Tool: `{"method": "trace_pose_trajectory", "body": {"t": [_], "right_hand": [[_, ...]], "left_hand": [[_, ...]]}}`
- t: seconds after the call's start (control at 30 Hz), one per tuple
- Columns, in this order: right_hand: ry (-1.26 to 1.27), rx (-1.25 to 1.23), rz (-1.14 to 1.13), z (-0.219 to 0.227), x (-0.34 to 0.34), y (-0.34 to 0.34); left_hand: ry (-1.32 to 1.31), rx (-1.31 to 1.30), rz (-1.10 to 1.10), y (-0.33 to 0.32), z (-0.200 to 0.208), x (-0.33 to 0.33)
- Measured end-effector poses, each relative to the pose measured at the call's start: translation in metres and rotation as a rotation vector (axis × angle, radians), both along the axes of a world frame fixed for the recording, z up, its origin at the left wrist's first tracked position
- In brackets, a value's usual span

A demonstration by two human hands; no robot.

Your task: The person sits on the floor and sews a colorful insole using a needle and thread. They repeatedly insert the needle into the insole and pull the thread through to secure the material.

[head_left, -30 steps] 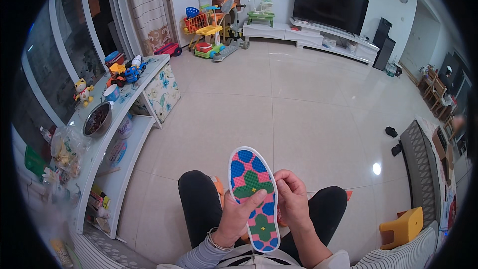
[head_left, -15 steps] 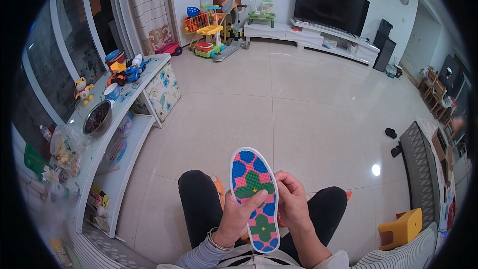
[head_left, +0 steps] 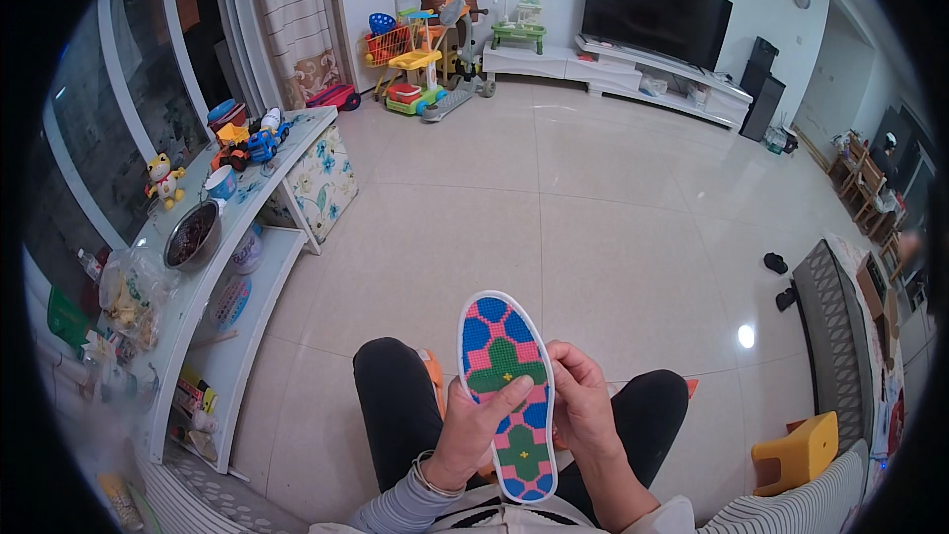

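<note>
An insole (head_left: 506,348) with a stitched pattern of blue, pink and green patches and a white edge stands nearly upright above my lap. My left hand (head_left: 469,432) grips its left side, thumb lying across the green patch and fingers hidden behind. At the right edge, my right hand (head_left: 585,400) has thumb and fingers pinched together at the white border. Whether those fingers hold the border itself or something small there cannot be made out.
A white shelf (head_left: 259,208) on the left bears a metal bowl (head_left: 193,234), toys and bags. A yellow stool (head_left: 797,455) stands at the lower right, near a grey sofa side (head_left: 835,326). Toy carts (head_left: 417,69) and a television (head_left: 656,10) are across the tiled floor.
Almost nothing differs. The insole has shifted very slightly, and both hands keep the same hold.
</note>
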State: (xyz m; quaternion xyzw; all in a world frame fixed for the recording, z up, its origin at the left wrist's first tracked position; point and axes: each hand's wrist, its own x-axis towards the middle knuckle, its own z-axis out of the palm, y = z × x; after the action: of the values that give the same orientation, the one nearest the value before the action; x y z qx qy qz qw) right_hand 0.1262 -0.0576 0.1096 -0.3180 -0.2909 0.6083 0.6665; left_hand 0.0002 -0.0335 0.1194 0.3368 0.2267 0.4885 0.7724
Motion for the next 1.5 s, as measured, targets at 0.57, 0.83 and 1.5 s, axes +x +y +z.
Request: {"method": "trace_pose_trajectory", "body": {"t": [0.57, 0.83, 1.5], "right_hand": [[-0.368, 0.1, -0.256, 0.004, -0.007, -0.008], [-0.528, 0.198, -0.331, 0.005, -0.015, -0.016], [-0.305, 0.571, -0.666, 0.059, 0.075, -0.088]], "left_hand": [[0.13, 0.038, 0.076, 0.0, -0.005, 0.001], [0.245, 0.162, 0.201, 0.001, -0.016, 0.004], [0.461, 0.302, 0.539, 0.029, -0.025, -0.012]]}}
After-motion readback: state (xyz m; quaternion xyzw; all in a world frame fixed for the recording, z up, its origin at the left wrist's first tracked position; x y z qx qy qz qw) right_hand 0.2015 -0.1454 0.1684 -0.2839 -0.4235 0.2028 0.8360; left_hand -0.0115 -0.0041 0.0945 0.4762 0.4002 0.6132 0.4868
